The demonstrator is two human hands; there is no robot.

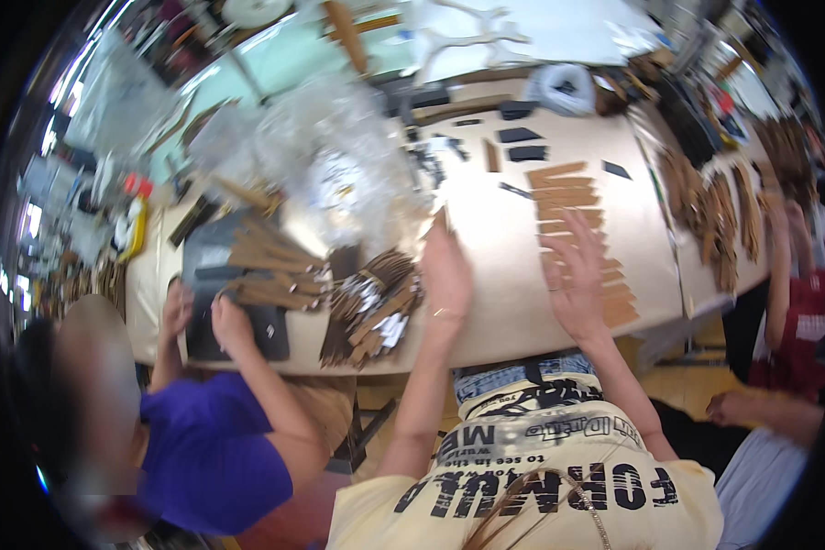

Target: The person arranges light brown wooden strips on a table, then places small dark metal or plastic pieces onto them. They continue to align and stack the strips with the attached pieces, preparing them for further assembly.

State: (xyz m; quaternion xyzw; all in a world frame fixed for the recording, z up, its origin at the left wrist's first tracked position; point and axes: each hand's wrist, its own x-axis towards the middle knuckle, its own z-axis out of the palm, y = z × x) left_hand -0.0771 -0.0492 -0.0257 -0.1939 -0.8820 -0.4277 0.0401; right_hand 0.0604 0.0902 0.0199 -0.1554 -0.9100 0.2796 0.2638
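Observation:
My left hand (446,280) is closed around a brown strip (439,222), whose pointed end sticks out past the fingers; the hand is slightly blurred. My right hand (576,284) lies over a column of brown strips (566,197) set side by side on the paper-covered table (495,321). Its fingers are spread, with strips showing around them. Just left of my left hand is a heap of bundled dark brown strips (371,302), some with white pieces among them.
A clear plastic bag (321,137) slumps behind the heap. Dark flat pieces (522,135) are scattered beyond the column. On the left, a co-worker in a purple shirt (211,458) handles strips over a black board (247,339). More strips (710,215) lie near a person in red (802,321).

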